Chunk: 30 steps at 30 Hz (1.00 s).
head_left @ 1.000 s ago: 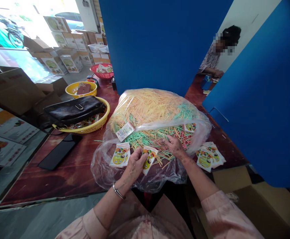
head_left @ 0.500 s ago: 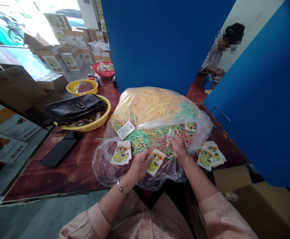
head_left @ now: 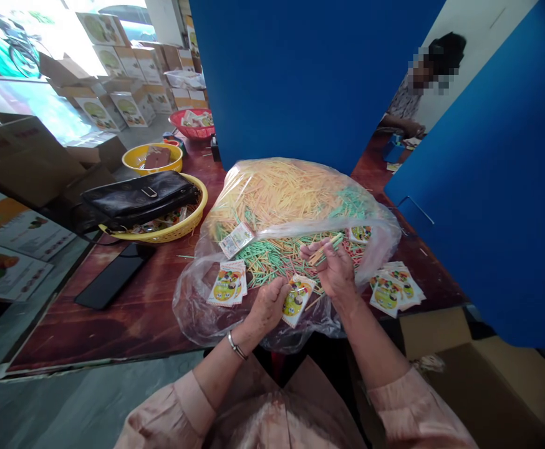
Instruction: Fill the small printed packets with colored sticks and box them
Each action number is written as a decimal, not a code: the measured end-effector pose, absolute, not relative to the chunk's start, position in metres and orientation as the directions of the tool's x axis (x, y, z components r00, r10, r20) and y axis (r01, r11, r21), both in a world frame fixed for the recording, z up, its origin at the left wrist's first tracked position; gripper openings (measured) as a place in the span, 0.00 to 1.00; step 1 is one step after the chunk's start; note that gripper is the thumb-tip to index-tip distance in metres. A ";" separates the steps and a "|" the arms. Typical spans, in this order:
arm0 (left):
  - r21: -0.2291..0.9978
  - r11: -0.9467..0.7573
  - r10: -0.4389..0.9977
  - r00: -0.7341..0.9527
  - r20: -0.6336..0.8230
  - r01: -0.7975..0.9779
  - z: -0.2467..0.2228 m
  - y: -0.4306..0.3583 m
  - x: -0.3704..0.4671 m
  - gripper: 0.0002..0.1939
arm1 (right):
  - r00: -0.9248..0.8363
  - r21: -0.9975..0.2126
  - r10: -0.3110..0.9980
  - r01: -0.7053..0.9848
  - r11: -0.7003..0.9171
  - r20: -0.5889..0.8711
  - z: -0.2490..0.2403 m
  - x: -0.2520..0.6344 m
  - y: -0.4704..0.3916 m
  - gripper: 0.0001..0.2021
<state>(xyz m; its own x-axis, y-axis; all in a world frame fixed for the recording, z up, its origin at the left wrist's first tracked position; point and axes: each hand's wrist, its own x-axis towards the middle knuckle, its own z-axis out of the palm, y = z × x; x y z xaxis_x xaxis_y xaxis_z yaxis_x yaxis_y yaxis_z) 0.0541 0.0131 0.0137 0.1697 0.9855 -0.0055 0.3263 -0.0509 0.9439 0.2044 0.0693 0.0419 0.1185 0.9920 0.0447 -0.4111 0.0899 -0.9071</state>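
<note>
My left hand [head_left: 269, 304] is closed on the edge of a small printed packet [head_left: 297, 300] with a yellow fruit picture. To its right, my right hand [head_left: 334, 269] grips a few thin coloured sticks [head_left: 325, 249], orange and green, between thumb and fingers. Beyond both hands lies a big clear plastic bag [head_left: 385, 229], its mouth toward me, full of thin yellow, green and red sticks [head_left: 282, 190]. A stack of packets [head_left: 227, 284] rests on the bag's plastic at the left, and another packet [head_left: 236, 240] lies above it.
More packets [head_left: 394, 290] are piled on the table [head_left: 127, 340] at the right. Left stand a phone [head_left: 113, 276] and a yellow basket [head_left: 179, 232] bearing a black handbag [head_left: 144, 196]. Blue panels [head_left: 295, 81] rise behind and at the right. A co-worker [head_left: 406, 103] sits beyond them.
My right hand has risen slightly and turned, lifting the sticks above the pile and tilting them. The packet in my left hand has shifted a little to the right.
</note>
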 end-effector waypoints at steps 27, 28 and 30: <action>0.991 0.020 0.986 0.160 -0.041 0.129 0.002 0.018 0.049 0.13 | 0.102 -0.829 0.989 -0.541 0.143 0.104 0.032 0.185 0.050 0.05; 0.992 0.026 0.988 0.148 -0.045 0.122 0.001 0.018 0.049 0.13 | 0.099 -0.830 0.989 -0.538 0.147 0.111 0.031 0.184 0.049 0.05; 0.994 0.038 0.990 0.134 -0.051 0.098 0.000 0.019 0.050 0.13 | 0.080 -0.842 0.990 -0.521 0.140 0.115 0.028 0.182 0.047 0.05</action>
